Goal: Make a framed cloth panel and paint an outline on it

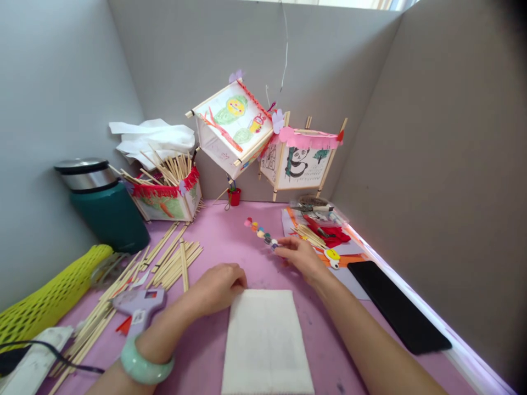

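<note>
A white rectangular cloth (267,340) lies flat in front of me on the pink tabletop. My left hand (222,288) is at its upper left corner, fingers curled in and closed over the edge. Between the thumb and fingers of my right hand (300,257) is the near end of a strip of small multicoloured pom-poms (260,233). That strip slants away to the left, beyond the cloth's far edge. The fingers partly hide its near end.
Bamboo sticks (175,263), a lilac glue gun (140,307) and a teal tumbler (107,208) stand or lie left. Paper lanterns (236,123) and a stick-filled box (164,203) are behind. Pliers (315,225) and a black phone (397,304) lie right. Grey partitions (428,164) surround the table.
</note>
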A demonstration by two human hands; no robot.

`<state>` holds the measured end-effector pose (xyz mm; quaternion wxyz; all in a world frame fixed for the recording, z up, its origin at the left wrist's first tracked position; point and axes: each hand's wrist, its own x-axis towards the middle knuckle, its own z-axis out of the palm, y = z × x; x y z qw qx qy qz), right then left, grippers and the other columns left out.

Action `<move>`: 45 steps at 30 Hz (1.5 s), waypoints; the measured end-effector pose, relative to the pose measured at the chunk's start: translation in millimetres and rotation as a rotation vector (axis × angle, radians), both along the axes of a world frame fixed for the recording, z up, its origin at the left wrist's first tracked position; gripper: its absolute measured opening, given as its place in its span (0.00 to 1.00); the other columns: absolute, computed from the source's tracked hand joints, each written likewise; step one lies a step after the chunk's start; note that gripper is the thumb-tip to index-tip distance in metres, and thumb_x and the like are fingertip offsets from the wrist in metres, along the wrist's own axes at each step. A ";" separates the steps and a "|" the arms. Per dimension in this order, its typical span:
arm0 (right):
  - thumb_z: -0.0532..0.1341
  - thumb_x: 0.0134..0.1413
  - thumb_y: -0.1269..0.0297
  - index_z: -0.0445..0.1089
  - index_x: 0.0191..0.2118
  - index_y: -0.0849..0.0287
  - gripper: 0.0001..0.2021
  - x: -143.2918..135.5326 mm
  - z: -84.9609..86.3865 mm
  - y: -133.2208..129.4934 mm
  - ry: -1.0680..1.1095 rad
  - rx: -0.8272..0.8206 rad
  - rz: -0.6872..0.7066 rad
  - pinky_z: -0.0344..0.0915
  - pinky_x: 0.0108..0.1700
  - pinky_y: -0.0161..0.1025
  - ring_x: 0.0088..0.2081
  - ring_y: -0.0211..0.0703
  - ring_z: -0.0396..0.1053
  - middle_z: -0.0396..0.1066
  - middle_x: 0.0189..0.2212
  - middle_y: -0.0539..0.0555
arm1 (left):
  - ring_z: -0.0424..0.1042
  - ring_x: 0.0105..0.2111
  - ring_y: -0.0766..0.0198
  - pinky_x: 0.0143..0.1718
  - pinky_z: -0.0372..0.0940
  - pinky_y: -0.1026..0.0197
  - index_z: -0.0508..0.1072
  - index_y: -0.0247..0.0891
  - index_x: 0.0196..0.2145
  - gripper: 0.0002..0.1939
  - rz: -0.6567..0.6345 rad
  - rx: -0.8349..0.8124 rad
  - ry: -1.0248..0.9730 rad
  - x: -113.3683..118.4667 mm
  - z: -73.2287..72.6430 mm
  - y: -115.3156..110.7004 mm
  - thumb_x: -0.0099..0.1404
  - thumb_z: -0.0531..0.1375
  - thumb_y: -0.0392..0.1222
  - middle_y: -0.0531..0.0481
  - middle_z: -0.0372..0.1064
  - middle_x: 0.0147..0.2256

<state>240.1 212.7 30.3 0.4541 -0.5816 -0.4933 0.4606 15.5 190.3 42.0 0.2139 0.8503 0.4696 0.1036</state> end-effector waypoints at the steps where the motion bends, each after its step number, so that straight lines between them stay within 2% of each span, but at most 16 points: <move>1: 0.65 0.41 0.68 0.69 0.39 0.62 0.14 0.1 3.7 -2.6 0.089 -0.027 0.031 0.64 0.27 0.33 0.29 0.38 0.67 0.69 0.31 0.52 | 0.70 0.32 0.64 0.34 0.61 0.63 0.74 0.40 0.30 0.08 0.051 0.019 -0.024 -0.6 -1.8 2.4 0.55 0.55 0.37 0.51 0.73 0.32; 5: 0.68 0.39 0.67 0.70 0.39 0.62 0.17 4.5 14.2 -11.6 0.337 -0.180 0.303 0.64 0.26 0.32 0.28 0.36 0.66 0.69 0.28 0.51 | 0.70 0.36 0.60 0.39 0.64 0.56 0.65 0.34 0.51 0.23 0.347 0.147 -0.142 -9.9 -8.4 16.5 0.59 0.55 0.46 0.41 0.68 0.46; 6: 0.69 0.39 0.66 0.70 0.39 0.62 0.17 5.7 15.2 -12.9 0.376 -0.224 0.373 0.64 0.25 0.32 0.27 0.35 0.65 0.69 0.28 0.50 | 0.69 0.41 0.59 0.41 0.65 0.56 0.59 0.34 0.55 0.29 0.377 0.181 -0.221 -12.7 -8.9 19.4 0.58 0.57 0.47 0.39 0.64 0.51; 8: 0.69 0.39 0.66 0.70 0.39 0.61 0.17 7.3 15.8 -13.9 0.440 -0.293 0.464 0.62 0.24 0.31 0.26 0.33 0.65 0.69 0.26 0.49 | 0.65 0.50 0.58 0.44 0.65 0.57 0.54 0.37 0.60 0.36 0.316 0.206 -0.420 -16.7 -8.4 23.1 0.55 0.60 0.46 0.39 0.56 0.57; 11: 0.68 0.40 0.67 0.70 0.38 0.61 0.15 7.5 14.8 -13.1 0.507 -0.393 0.509 0.58 0.22 0.28 0.26 0.34 0.66 0.66 0.22 0.47 | 0.66 0.49 0.60 0.44 0.65 0.61 0.65 0.40 0.53 0.26 0.186 0.142 -0.578 -17.7 -5.9 24.3 0.57 0.58 0.45 0.44 0.63 0.53; 13: 0.67 0.43 0.65 0.69 0.34 0.61 0.11 6.6 13.6 -12.0 0.533 -0.443 0.502 0.56 0.21 0.27 0.27 0.34 0.67 0.67 0.22 0.47 | 0.69 0.43 0.62 0.42 0.65 0.61 0.72 0.38 0.45 0.18 0.236 0.116 -0.556 -16.8 -5.9 24.4 0.58 0.56 0.45 0.46 0.70 0.44; 15: 0.64 0.48 0.61 0.66 0.29 0.61 0.09 5.0 11.4 -10.7 0.520 -0.441 0.487 0.56 0.20 0.27 0.26 0.33 0.67 0.70 0.26 0.50 | 0.71 0.38 0.62 0.39 0.65 0.61 0.74 0.37 0.43 0.17 0.310 0.105 -0.512 -16.3 -7.9 25.2 0.59 0.56 0.46 0.46 0.73 0.38; 17: 0.60 0.52 0.57 0.63 0.28 0.60 0.12 2.7 7.3 -9.2 0.382 -0.372 0.433 0.56 0.19 0.27 0.24 0.33 0.67 0.72 0.28 0.53 | 0.71 0.33 0.62 0.35 0.64 0.62 0.74 0.37 0.44 0.19 0.338 0.072 -0.451 -16.4 -11.4 26.4 0.59 0.56 0.48 0.48 0.74 0.33; 19: 0.55 0.56 0.54 0.63 0.31 0.59 0.13 0.0 1.4 -7.1 0.088 -0.254 0.289 0.56 0.18 0.29 0.22 0.34 0.68 0.72 0.29 0.54 | 0.71 0.30 0.62 0.31 0.64 0.63 0.74 0.38 0.46 0.22 0.351 0.038 -0.372 -16.6 -14.7 27.5 0.58 0.57 0.51 0.48 0.74 0.31; 21: 0.51 0.58 0.54 0.64 0.33 0.59 0.14 -1.9 -4.5 -4.7 -0.183 -0.158 0.132 0.56 0.18 0.31 0.20 0.35 0.68 0.72 0.27 0.53 | 0.71 0.31 0.61 0.33 0.63 0.62 0.71 0.38 0.50 0.24 0.369 0.032 -0.288 -16.6 -16.8 28.0 0.58 0.56 0.51 0.47 0.74 0.33; 23: 0.50 0.59 0.54 0.64 0.32 0.60 0.14 -2.2 -8.1 -3.1 -0.319 -0.114 0.062 0.56 0.19 0.32 0.17 0.36 0.66 0.70 0.22 0.52 | 0.71 0.35 0.58 0.37 0.63 0.60 0.70 0.37 0.52 0.25 0.394 0.049 -0.206 -16.8 -16.9 27.8 0.58 0.56 0.48 0.44 0.73 0.38; 28: 0.56 0.55 0.61 0.68 0.30 0.60 0.09 2.7 -4.7 -5.0 -0.486 -0.031 0.089 0.58 0.27 0.33 0.22 0.38 0.68 0.69 0.18 0.50 | 0.70 0.41 0.52 0.43 0.61 0.55 0.72 0.36 0.49 0.22 0.423 0.094 -0.052 -20.0 -12.0 23.9 0.59 0.55 0.46 0.39 0.71 0.43; 32: 0.57 0.52 0.67 0.72 0.34 0.60 0.07 6.3 -4.0 -6.6 -0.695 0.090 0.171 0.60 0.35 0.34 0.32 0.41 0.71 0.74 0.28 0.54 | 0.71 0.38 0.56 0.40 0.62 0.58 0.75 0.37 0.43 0.17 0.367 0.082 -0.012 -21.1 -10.1 21.9 0.58 0.56 0.43 0.43 0.73 0.40; 36: 0.58 0.51 0.71 0.73 0.37 0.60 0.08 5.8 -8.4 -6.9 -0.868 0.180 0.204 0.60 0.40 0.35 0.40 0.44 0.69 0.73 0.38 0.57 | 0.71 0.36 0.60 0.39 0.63 0.62 0.76 0.39 0.41 0.14 0.336 0.086 -0.016 -19.0 -11.8 22.8 0.57 0.57 0.37 0.47 0.75 0.39; 42: 0.57 0.52 0.73 0.72 0.40 0.61 0.10 5.6 -10.4 -7.7 -0.992 0.196 0.233 0.58 0.43 0.36 0.42 0.46 0.68 0.71 0.41 0.60 | 0.71 0.35 0.61 0.38 0.63 0.62 0.76 0.37 0.41 0.14 0.325 0.110 -0.024 -17.0 -14.5 22.2 0.57 0.57 0.36 0.46 0.74 0.38; 45: 0.53 0.56 0.69 0.70 0.45 0.62 0.13 5.7 -10.1 -5.2 -0.893 0.186 0.206 0.59 0.42 0.36 0.42 0.45 0.69 0.72 0.41 0.60 | 0.71 0.35 0.61 0.39 0.62 0.61 0.75 0.37 0.41 0.14 0.316 0.121 -0.023 -15.8 -14.3 20.9 0.57 0.56 0.35 0.46 0.74 0.38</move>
